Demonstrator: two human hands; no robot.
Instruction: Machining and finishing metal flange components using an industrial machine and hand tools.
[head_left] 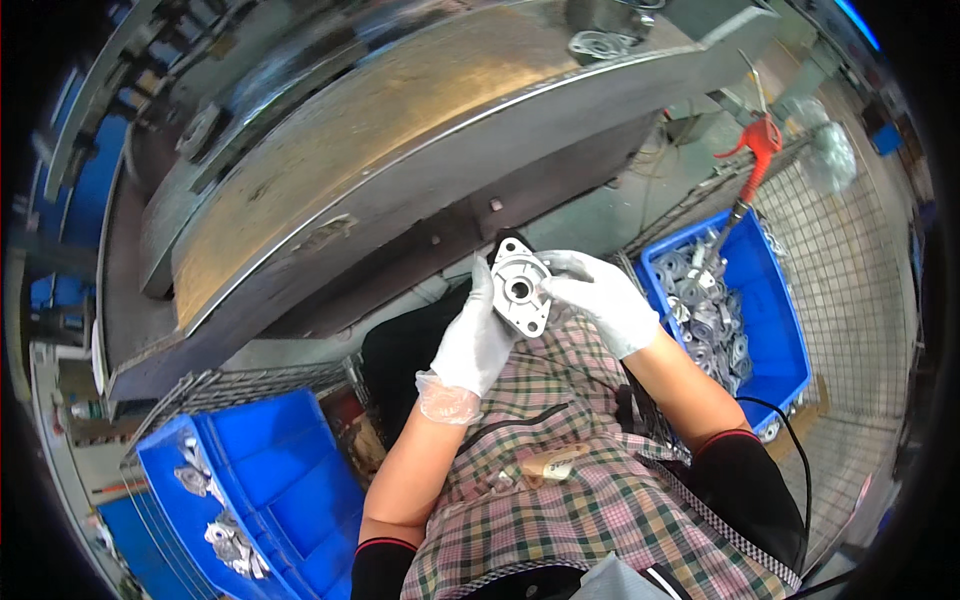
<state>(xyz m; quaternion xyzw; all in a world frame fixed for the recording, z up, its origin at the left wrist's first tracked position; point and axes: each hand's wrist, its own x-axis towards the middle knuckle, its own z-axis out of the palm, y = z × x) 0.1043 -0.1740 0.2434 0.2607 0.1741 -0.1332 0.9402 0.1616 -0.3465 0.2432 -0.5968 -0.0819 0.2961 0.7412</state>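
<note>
We hold a pale grey metal casting (520, 286) between both gloved hands, just above the checked apron (560, 480), at the centre of the view. Our left hand (474, 340) grips it from seven o'clock, thumb pressed up along the casting's left edge and fingers curled behind it. Our right hand (605, 298) closes on it from three o'clock, fingertips pinching the right rim. The casting faces us flat, its round central bore showing, with small bolt holes at the corners.

At four o'clock from the casting, a blue plastic bin (785, 330) sits inside a wire mesh cage (860, 270), piled with many similar grey castings (710, 320). A red-handled air gun (755, 160) hangs above that bin at two o'clock, its nozzle pointing down toward the heap.

At eight o'clock, well apart from our hands, a second blue bin (280, 470) holds only a few castings (225, 530) along its left side, most of its floor bare.

At twelve o'clock, a broad steel machine table (380, 150) curves across the upper view, with one more casting (600, 42) resting near its far edge.
</note>
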